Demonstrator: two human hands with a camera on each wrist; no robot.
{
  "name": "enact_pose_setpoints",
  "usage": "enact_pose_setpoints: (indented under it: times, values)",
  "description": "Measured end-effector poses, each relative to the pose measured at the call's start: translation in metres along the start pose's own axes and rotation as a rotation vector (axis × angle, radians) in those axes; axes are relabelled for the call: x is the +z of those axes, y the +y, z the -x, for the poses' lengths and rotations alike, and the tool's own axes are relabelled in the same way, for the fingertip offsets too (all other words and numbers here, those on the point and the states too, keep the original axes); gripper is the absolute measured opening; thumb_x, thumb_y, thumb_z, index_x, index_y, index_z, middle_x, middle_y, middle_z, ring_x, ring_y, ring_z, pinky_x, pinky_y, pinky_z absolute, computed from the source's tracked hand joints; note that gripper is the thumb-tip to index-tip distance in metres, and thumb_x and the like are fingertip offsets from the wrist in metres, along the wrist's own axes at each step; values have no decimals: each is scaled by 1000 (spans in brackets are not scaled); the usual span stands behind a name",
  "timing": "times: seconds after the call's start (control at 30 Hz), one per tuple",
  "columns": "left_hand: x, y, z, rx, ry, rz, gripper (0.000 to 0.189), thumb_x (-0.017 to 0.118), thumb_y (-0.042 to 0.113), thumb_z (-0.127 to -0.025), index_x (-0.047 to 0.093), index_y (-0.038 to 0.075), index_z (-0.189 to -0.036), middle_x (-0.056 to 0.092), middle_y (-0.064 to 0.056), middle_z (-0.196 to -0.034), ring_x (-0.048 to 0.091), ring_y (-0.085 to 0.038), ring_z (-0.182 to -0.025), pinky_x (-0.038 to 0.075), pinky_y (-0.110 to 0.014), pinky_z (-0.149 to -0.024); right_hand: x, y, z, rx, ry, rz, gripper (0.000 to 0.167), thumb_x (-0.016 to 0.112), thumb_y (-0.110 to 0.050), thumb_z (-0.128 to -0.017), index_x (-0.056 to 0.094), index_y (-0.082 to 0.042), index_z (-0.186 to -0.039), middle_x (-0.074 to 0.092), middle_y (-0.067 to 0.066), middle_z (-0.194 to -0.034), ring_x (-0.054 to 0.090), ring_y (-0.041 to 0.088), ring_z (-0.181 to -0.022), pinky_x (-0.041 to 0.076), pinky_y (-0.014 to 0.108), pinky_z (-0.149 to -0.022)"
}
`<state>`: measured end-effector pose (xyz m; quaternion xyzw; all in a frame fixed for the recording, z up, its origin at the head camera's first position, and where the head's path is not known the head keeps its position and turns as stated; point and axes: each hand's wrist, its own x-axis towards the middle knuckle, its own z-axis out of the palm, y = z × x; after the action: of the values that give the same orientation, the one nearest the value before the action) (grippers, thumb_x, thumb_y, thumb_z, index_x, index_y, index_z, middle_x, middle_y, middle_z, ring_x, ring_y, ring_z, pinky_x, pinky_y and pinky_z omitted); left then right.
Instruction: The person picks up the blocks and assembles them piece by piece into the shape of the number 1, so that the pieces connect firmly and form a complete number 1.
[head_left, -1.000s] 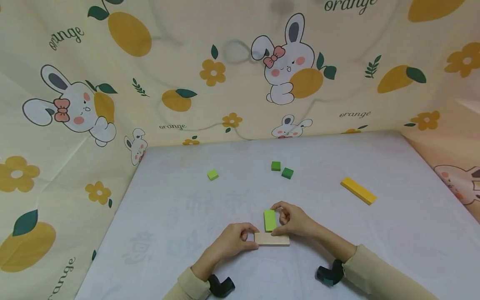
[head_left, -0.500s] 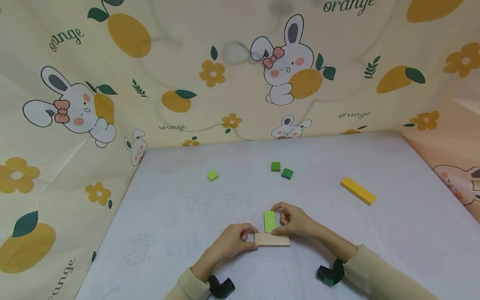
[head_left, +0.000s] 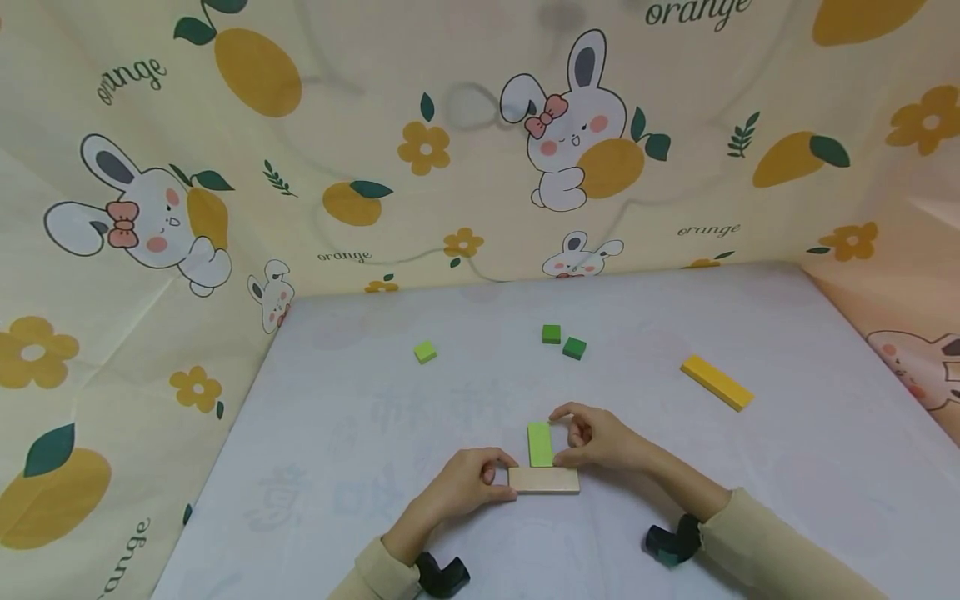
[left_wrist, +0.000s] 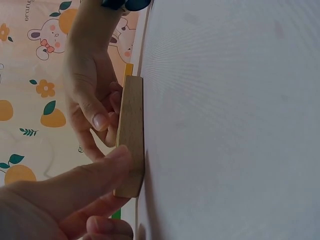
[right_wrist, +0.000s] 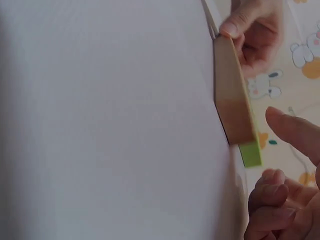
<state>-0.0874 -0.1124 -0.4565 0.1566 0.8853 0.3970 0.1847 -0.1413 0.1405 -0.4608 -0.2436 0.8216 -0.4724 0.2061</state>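
A pale wooden block (head_left: 543, 480) lies flat on the white tabletop, its long side facing me. Behind it, touching or nearly so, a light green block (head_left: 539, 444) points away, making an upside-down T. My left hand (head_left: 467, 483) pinches the wooden block's left end between thumb and fingers; the left wrist view shows the thumb (left_wrist: 119, 159) on its near face. My right hand (head_left: 596, 439) is just right of the green block, thumb and index finger spread. In the right wrist view, a gap separates its fingers from both the wooden block (right_wrist: 232, 95) and the green block (right_wrist: 251, 154).
Farther back lie a small lime green block (head_left: 425, 352), a mid-green block (head_left: 551, 334) and a dark green block (head_left: 574, 348). A long yellow block (head_left: 717, 382) rests at the right. A printed cloth (head_left: 480, 150) walls off the table's back and sides.
My right hand has drawn slightly to the right, its fingertips coming away from the green block. The left hand and both blocks stay in place.
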Motion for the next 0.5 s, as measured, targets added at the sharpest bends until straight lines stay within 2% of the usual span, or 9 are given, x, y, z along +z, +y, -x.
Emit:
enact_pose_setpoints:
  times: [0.27,0.5]
  values:
    - [-1,2,1,-13,-2,9,31,79,18,-79,70,9,-107,39,6,-64,34,-4,-58,27,-17,-56,-23,7,11,-5,87,71,43,77,-16,-80,58,4,-114,46,-2,-70,41,0,-61,36,17,-57]
    - [0,1,0,-8,-2,4,31,79,18,-78,70,9,-107,38,7,-64,33,-3,-57,27,-17,-56,-45,11,22,-22,154,72,40,76,-13,-81,59,4,-113,48,-2,-72,43,0,-62,38,18,-57]
